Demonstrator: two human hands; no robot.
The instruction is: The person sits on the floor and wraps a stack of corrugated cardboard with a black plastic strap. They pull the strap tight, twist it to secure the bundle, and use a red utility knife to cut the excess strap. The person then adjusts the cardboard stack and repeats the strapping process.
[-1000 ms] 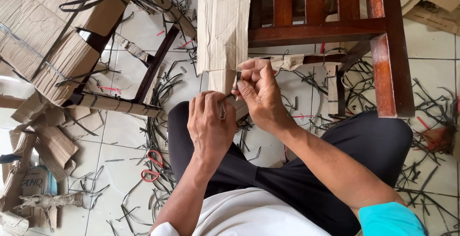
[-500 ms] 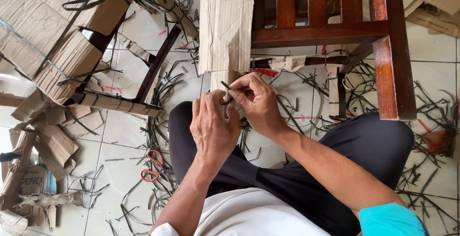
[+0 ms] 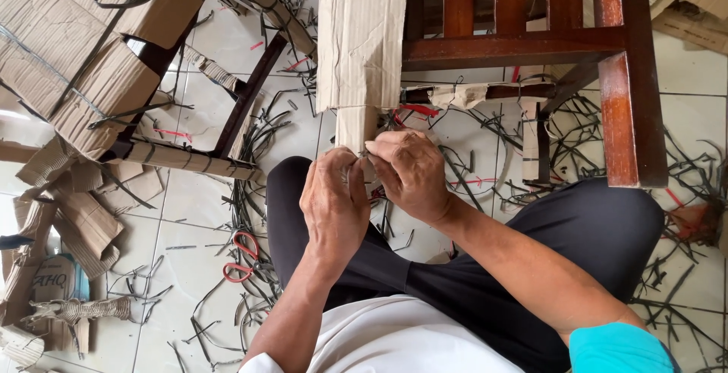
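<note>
White floor tiles (image 3: 189, 214) littered with black strap offcuts fill the frame. At centre, the left hand (image 3: 332, 202) and right hand (image 3: 409, 176) pinch the lower end of the brown cardboard-wrapped chair leg (image 3: 360, 47), fingers closed narrowly on it. Red-handled scissors (image 3: 239, 258) lie lower left.

Looked like a home/workshop floor w/ white tiles (image 3: 189, 252), cardboard-wrapped wooden chair (image 3: 531, 47), cut strapping scraps (image 3: 682, 267), red scissors (image 3: 241, 258).

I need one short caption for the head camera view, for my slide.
Both hands, left and right, work together at the cardboard-wrapped leg of a dark wooden chair.
</note>
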